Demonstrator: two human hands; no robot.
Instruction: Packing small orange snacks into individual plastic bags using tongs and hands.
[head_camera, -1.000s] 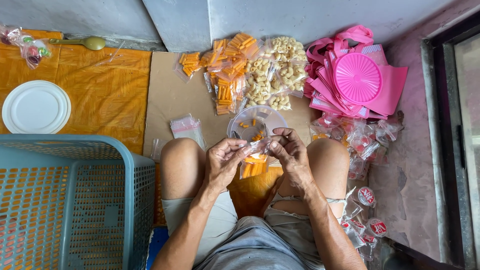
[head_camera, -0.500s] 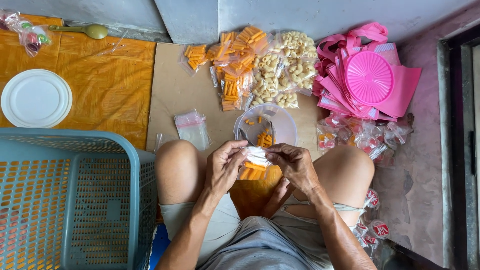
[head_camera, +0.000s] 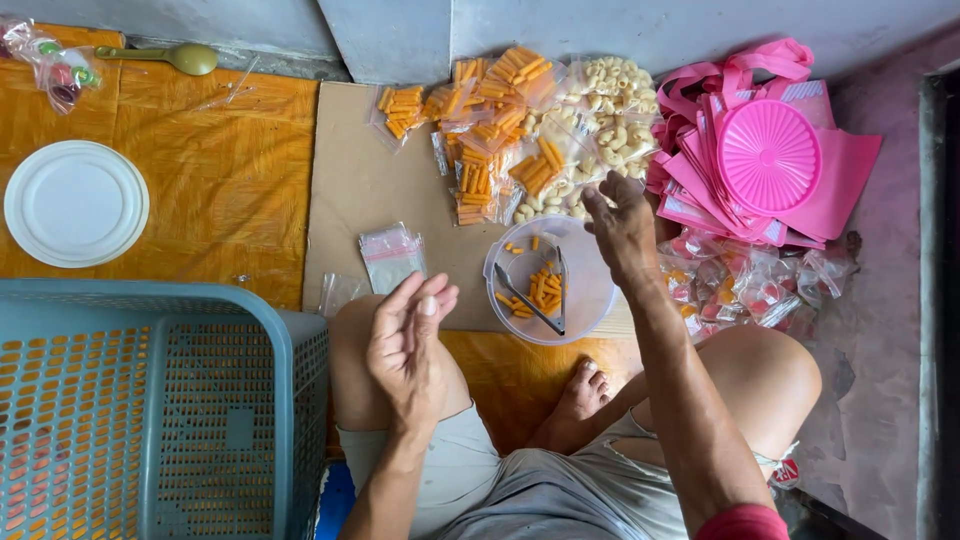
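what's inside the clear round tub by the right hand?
The clear tub holds a few orange snack sticks and metal tongs. The right hand is over its far rim, so what lies beneath it is hidden.

Blue basket (head_camera: 150, 400) (left, bottom) cut off by frame edge.

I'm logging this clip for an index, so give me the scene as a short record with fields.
setting: person seated on floor, cardboard sheet in front
left hand: empty, raised above knee
right hand: open, reaching over snack packets
bowl: clear, orange pieces and tongs inside
near left: small empty bags, teal basket
right: pink lid on pink bags
far left: white plate
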